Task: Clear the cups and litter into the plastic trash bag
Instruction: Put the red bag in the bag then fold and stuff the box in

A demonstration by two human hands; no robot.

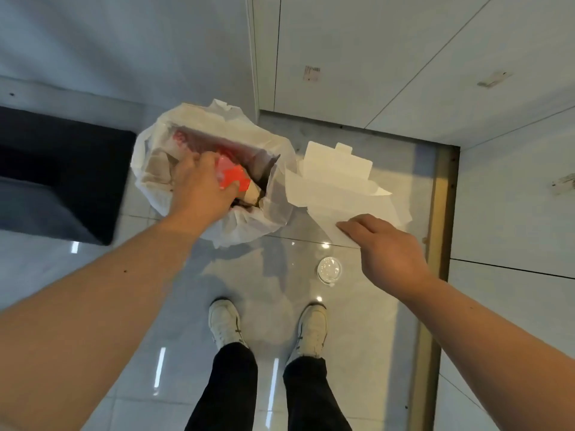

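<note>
A white plastic trash bag (277, 200) stands open on the tiled floor ahead of me, with paper bags and cartons inside. My left hand (199, 185) is down in its mouth, closed on a bright red-orange wrapper (231, 175). My right hand (385, 247) pinches the near corner of a flattened white paper box (339, 185), which hangs just right of the bag. A clear plastic dome lid (329, 269) lies on the floor below my right hand.
My two white shoes (225, 321) stand on the glossy tiles near the bag. A dark cabinet or furniture block (56, 169) sits to the left. White wall panels (373, 57) and a brass-coloured floor strip (435, 244) close off the right.
</note>
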